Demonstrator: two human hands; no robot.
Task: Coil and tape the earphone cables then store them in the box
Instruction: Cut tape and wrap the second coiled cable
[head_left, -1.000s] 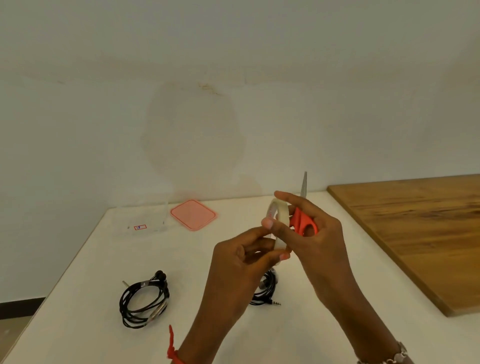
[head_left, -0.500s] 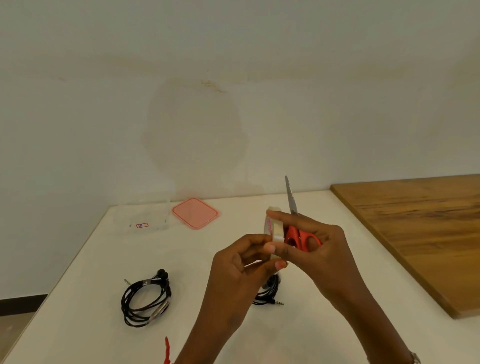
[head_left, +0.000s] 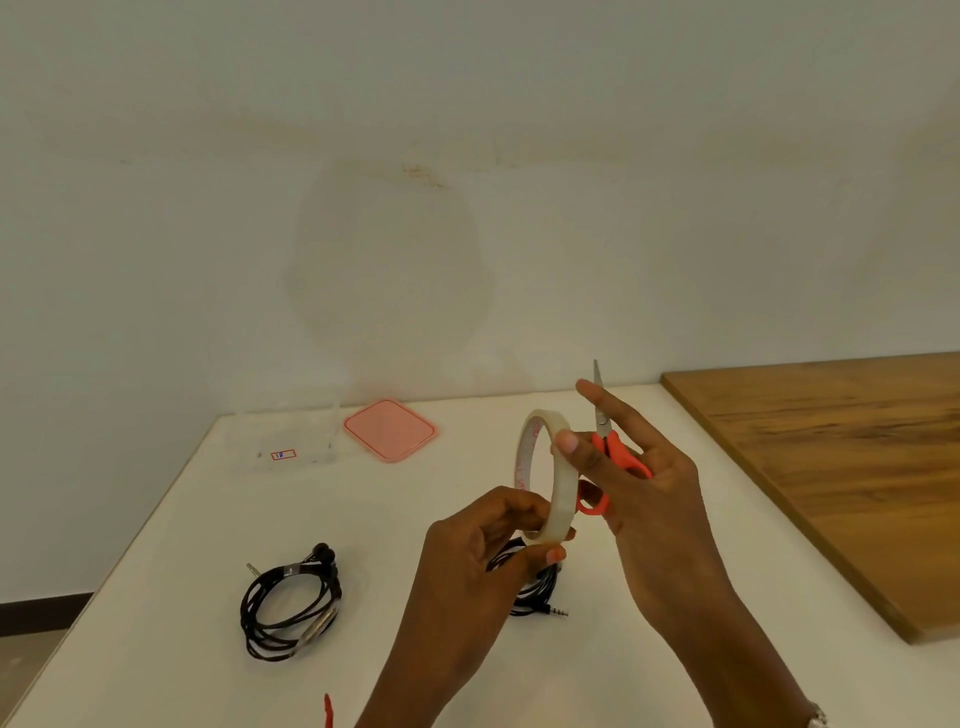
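Above the white table (head_left: 405, 519), both hands meet around a roll of clear tape (head_left: 550, 467). The left hand (head_left: 478, 566) pinches the bottom of the roll between thumb and fingers, so the ring stands nearly upright in the air. The right hand (head_left: 639, 493) presses its thumb against the upper outer edge of the roll while its index finger points up and away. That same hand also grips a pair of scissors (head_left: 610, 447) by their red handles, with the closed blades pointing upward behind the fingers.

On the table to the left lies one coil of black earphone cable (head_left: 291, 603), wound into loops and bound by a strip of clear tape, its earbuds at the top of the coil. A second coil of black cable (head_left: 540, 592) lies under the hands, mostly hidden by the left hand; its metal plug sticks out to the right.

Near the far edge of the table sits a clear plastic box (head_left: 291, 441) with a small red-bordered label, hard to make out against the white surface. Just beside it on the right lies a pink lid (head_left: 389, 428), flat on the table. A wooden board (head_left: 841, 467) covers the right side of the table.
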